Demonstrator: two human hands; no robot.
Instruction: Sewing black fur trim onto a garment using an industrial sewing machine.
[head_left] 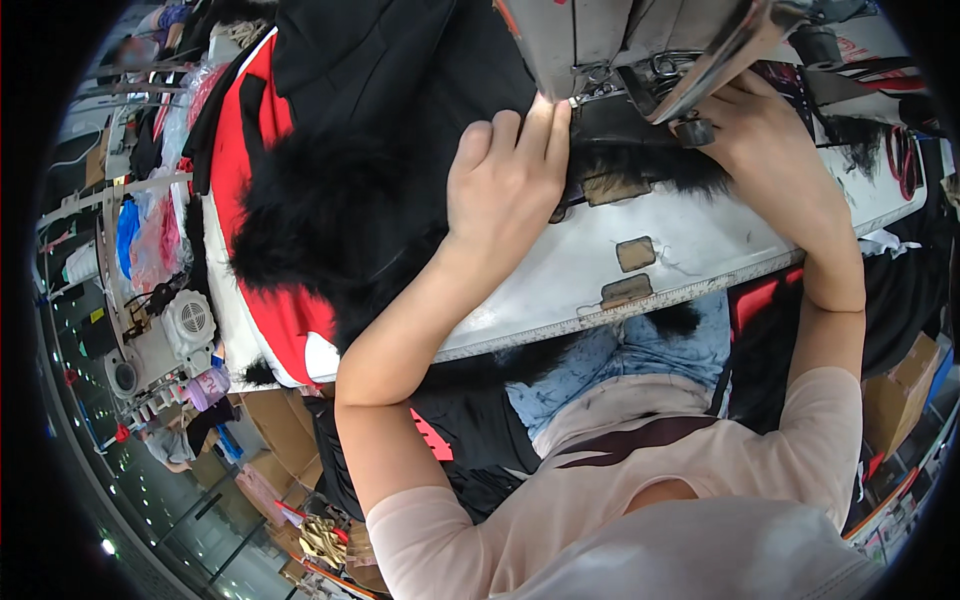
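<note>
Basically, it all centres on the black cloth [385,75] w/ fur trim, lying flat at the machine. Its fur edge [650,168] runs approx. L–R between the hands, long axis roughly along the table's near side. The sewing machine [575,40] sits above it, presser foot [592,98] just R of the L fingertips.

L hand [510,175] is nearer the foot: fingers close together, two reaching forward on the cloth, the outer two bent; thumb hidden, so can't tell if it's pinching. R hand [765,140] is on the far side of the foot, fingertips partly behind the metal guard (grip unclear, can't tell).

Further out, a fluffy black fur mass [310,205] lies L of the L forearm, over red cloth [240,190]. White tabletop [720,235] has brown patches and a marked measuring strip [640,302] along its near edge. Re: labels, reddish print shows beyond the R hand; nothing I'd quote.
</note>
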